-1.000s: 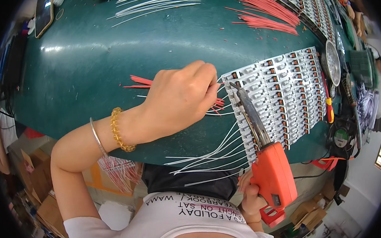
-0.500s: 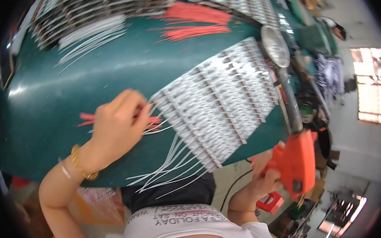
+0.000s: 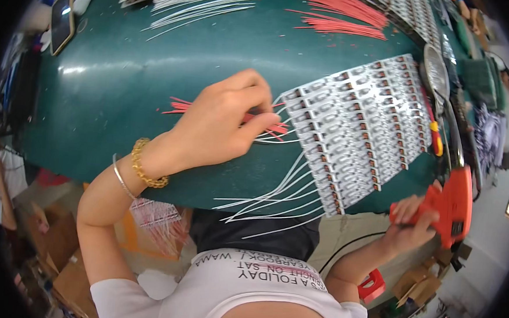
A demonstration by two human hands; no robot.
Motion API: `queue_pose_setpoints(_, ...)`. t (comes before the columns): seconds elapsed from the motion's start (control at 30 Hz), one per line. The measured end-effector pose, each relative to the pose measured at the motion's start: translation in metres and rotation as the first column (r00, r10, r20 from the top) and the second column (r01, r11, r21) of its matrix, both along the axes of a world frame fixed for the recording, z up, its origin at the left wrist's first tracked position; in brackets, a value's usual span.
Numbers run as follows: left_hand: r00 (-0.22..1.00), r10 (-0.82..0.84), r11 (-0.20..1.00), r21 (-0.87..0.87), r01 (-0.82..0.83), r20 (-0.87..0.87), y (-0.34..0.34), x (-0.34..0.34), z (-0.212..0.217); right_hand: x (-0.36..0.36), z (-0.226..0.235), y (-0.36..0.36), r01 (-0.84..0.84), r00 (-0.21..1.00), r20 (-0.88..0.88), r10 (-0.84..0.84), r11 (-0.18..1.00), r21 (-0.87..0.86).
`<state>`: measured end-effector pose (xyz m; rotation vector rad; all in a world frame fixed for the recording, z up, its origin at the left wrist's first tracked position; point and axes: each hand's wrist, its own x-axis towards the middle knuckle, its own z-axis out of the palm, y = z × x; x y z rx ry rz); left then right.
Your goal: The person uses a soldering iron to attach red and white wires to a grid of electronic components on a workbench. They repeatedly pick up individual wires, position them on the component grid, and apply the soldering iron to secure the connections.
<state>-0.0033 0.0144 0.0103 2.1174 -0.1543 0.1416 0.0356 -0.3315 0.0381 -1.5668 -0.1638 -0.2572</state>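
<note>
Where the left hand (image 3: 221,128) rests on the green tabletop (image 3: 113,92), its fingers are curled and pinched on a few short red wires (image 3: 182,105), which fan out from under the knuckles to the left and poke out by the fingertips to the right. Gold bead bracelet (image 3: 143,167) and thin bangle on that wrist. Just right of the fingertips: a panel of small circuit boards (image 3: 361,125), laid in rows, tilted across the tabletop's near edge. Thin white wires (image 3: 275,198) trail from the panel's lower left side and hang over the edge toward the person.

Right hand (image 3: 411,218) is off the tabletop, below its edge at lower right, closed around the grip of an orange soldering gun (image 3: 456,200); well apart from the panel.

Far side of tabletop: a loose bundle of red wires (image 3: 339,15) top right, a spread of white wires (image 3: 200,4) top centre. A phone (image 3: 62,19) lies at the far left. A red-handled screwdriver (image 3: 434,132) lies beside the panel's right edge.
</note>
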Motion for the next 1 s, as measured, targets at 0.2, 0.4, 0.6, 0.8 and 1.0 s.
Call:
queue_pose_setpoints(0.2, 0.992, 0.124, 0.991, 0.049, -0.124, 0.009, -0.016, -0.008, -0.002, -0.07, -0.035, -0.009, -0.491, 0.87, -0.018, 0.492, 0.87, 0.038)
queue_pose_setpoints(0.4, 0.969, 0.2, 0.963, 0.156, -0.222, 0.144, -0.033, -0.003, -0.011, -0.101, -0.016, 0.031, -0.335, 0.909, -0.348, 0.231, 0.9, -0.278)
queue_pose_setpoints(0.6, 0.958, 0.209, 0.953, 0.18, -0.245, 0.195, -0.035, -0.002, -0.012, -0.099, -0.022, 0.033, -0.323, 0.888, -0.387, 0.246, 0.935, -0.148)
queue_pose_setpoints(0.8, 0.954, 0.2, 0.94, 0.232, -0.251, 0.221, -0.036, -0.002, -0.013, -0.099, -0.025, 0.029, -0.32, 0.883, -0.405, 0.236, 0.935, -0.152)
queue_pose_setpoints(1.0, 0.95, 0.202, 0.937, 0.237, -0.258, 0.236, -0.036, -0.001, -0.014, -0.113, -0.024, -0.002, -0.438, 0.774, -0.599, 0.205, 0.857, -0.272)
